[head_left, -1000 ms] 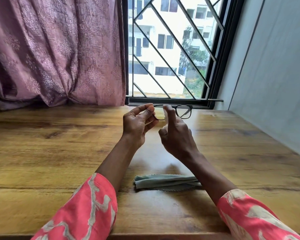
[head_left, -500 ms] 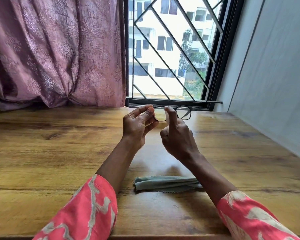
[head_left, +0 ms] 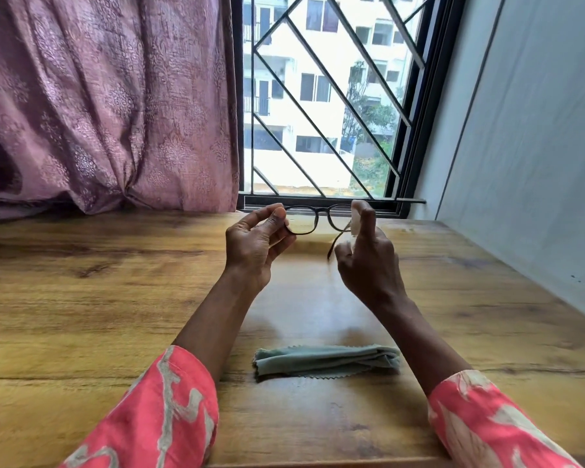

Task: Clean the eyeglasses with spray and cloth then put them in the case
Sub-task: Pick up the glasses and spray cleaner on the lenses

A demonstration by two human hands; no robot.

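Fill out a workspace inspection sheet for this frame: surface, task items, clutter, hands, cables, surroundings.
Surface: wooden table, grain and dark knots visible.
Job's things: eyeglasses held up above the table, lenses facing away; folded green cloth lying flat between the forearms; small pale spray bottle mostly hidden in the right hand. No case seen.
Clutter: nothing seen.
Hands: left hand pinches the left end of the frame; right hand grips the spray bottle with the index finger raised on top, close to the right lens.
Cables: nothing seen.
Surroundings: purple curtain at left, barred window ahead, grey wall at right.
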